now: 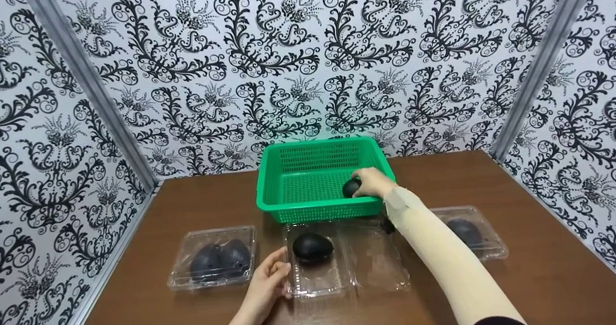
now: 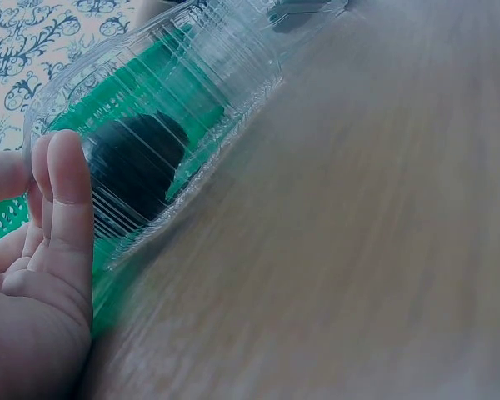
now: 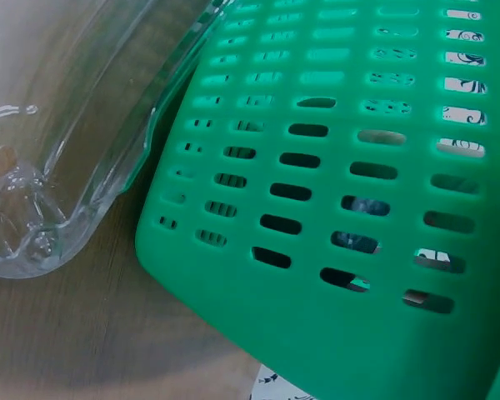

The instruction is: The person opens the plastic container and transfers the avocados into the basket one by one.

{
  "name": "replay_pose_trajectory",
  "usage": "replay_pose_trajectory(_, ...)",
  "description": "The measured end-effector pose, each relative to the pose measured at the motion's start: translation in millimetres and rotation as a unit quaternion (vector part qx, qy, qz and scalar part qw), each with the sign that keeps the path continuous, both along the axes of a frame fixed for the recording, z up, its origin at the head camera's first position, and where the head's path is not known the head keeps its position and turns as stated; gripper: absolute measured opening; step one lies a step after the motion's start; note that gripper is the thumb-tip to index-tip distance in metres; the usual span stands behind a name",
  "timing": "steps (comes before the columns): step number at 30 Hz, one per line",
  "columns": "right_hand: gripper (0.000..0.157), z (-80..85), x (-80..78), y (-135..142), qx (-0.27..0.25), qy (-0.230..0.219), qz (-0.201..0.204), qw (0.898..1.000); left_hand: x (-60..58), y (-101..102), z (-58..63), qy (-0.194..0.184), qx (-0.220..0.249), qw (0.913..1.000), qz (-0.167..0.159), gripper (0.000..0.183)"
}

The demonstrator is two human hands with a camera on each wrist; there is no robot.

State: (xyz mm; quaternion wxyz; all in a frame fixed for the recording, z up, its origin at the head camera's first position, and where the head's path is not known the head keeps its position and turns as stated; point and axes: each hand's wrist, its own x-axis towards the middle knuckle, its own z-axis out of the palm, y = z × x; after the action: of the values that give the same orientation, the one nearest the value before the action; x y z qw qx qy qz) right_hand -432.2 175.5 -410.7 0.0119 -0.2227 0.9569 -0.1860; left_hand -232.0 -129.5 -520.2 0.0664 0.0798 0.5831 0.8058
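A clear plastic clamshell box lies opened out near the table's front, with one black avocado in its left half. My left hand pinches the box's left rim; in the left wrist view its fingers are at the edge of the clear wall, the avocado showing dark behind. My right hand reaches over the front right of a green basket and grips another black avocado inside it. In the right wrist view the basket's slotted wall hides that hand.
A closed clear box with two dark avocados sits on the left. On the right, partly behind the right forearm, is another box with a dark avocado showing. Patterned panels stand behind and beside the brown table.
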Motion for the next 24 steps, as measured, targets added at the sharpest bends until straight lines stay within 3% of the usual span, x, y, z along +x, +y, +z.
replay_pose_trajectory(24,0.056,4.9,3.7,-4.7,0.009,-0.044,-0.015,0.999,0.0,0.0,-0.6,0.002,0.018,0.9997,-0.013,0.060)
